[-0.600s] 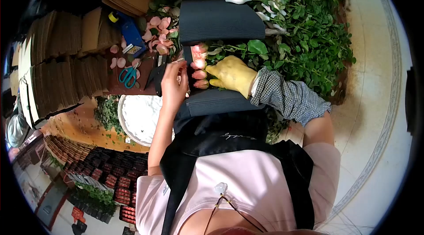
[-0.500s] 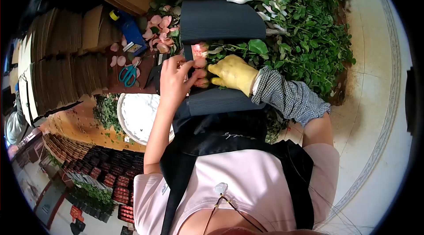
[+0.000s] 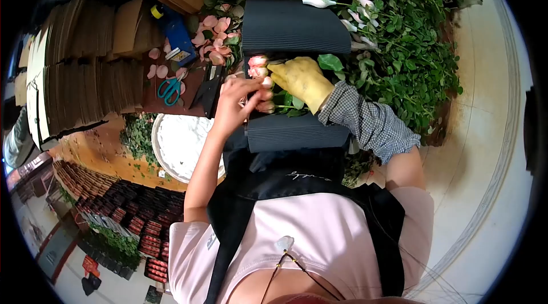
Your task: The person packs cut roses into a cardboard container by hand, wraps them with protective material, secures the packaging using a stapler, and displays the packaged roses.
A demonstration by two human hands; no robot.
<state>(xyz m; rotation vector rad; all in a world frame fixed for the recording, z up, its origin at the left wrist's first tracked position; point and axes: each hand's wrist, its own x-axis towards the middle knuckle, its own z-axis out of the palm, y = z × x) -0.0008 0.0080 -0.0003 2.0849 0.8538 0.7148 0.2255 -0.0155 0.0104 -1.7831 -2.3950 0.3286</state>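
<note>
A row of pink roses (image 3: 258, 70) lies between two ribbed black pads, with heads to the left and green stems to the right. My bare left hand (image 3: 237, 101) is at the left of the heads, its fingertips touching the middle ones, thumb and forefinger apart. My right hand (image 3: 299, 80), in a yellow glove, lies over the stems just behind the upper heads. Its fingers are closed at the neck of a rose; the glove hides part of the grip. The upper black pad (image 3: 294, 27) is above the roses, and the lower black pad (image 3: 297, 134) is nearest my body.
Leafy rose stems (image 3: 399, 47) pile up at the right, with netted buds (image 3: 318, 2) at the top. Loose petals (image 3: 216, 33), teal scissors (image 3: 170, 90) and a blue tool (image 3: 176, 38) lie at the left. Cardboard stacks (image 3: 91, 81) and a white-filled basin (image 3: 182, 147) are farther left.
My right hand has moved up along the row, uncovering the lower stems, and its fingers have drawn together. My left hand has shifted slightly right and down, onto the heads. The whole view has shifted slightly.
</note>
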